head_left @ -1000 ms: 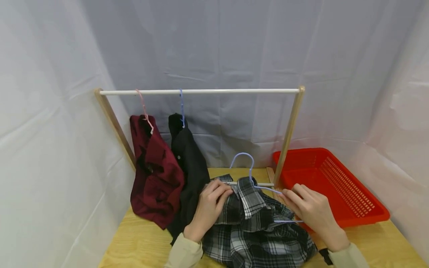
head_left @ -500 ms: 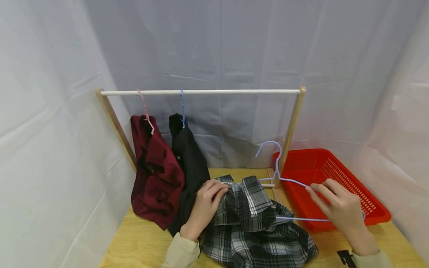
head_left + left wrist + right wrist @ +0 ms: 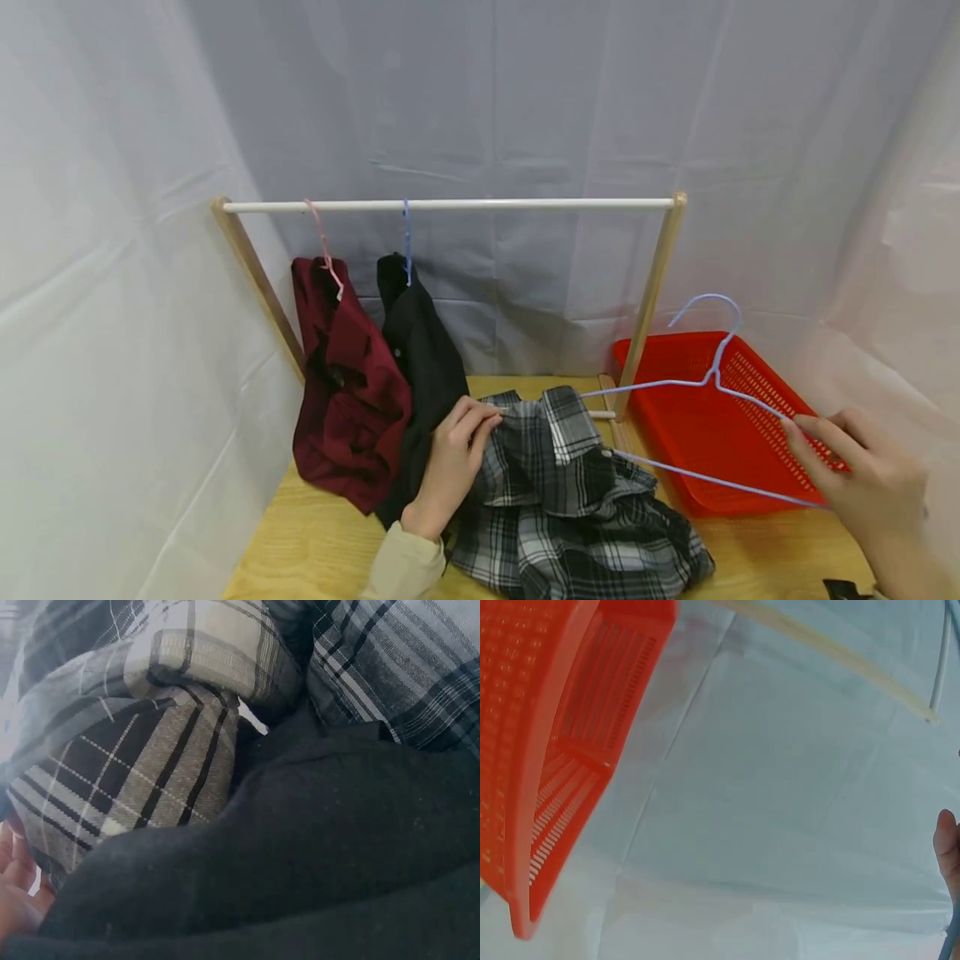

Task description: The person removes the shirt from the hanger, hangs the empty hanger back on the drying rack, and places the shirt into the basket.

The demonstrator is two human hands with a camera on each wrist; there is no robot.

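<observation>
Holding a blue wire hanger over the red basket, the right hand pinches its end; the left hand grips the plaid shirt on the table. The left wrist view shows only fabric.

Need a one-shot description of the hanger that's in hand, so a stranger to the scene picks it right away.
Start at the red basket right of the wooden rack. Above it the right hand holds a pale blue wire hanger. It alone is bare and off the rail; the pink hanger and the other blue one carry shirts.
</observation>
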